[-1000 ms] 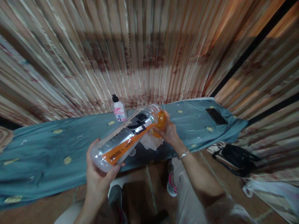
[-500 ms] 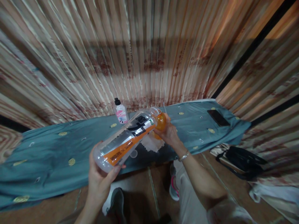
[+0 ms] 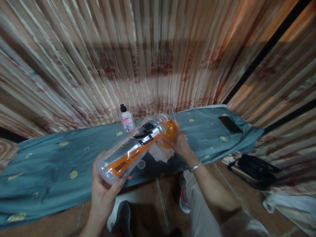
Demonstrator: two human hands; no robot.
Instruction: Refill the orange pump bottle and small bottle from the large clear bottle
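Clear plastic with an orange and black label, the bottle [image 3: 133, 144] lies tilted across your view, base toward you and neck pointing up and away, held above the teal-cloth surface [image 3: 49, 164]. Your left hand [image 3: 105, 189] cups the base from below, fingers wrapped around it. Your right hand [image 3: 178, 142] is closed around the orange cap [image 3: 170, 129] at the neck end. Judging from that grip, the cap is being turned on the thread. Keep the left hand firm so the body does not spin with the cap, and hold the neck higher than the base so nothing runs out. Turn from the wrist in short twists, with the cap square to the neck. Just behind the bottle stands a small pump bottle [image 3: 126, 119] with a pink label; right of the bottle, well apart, a dark phone [image 3: 230, 124] lies on the cloth
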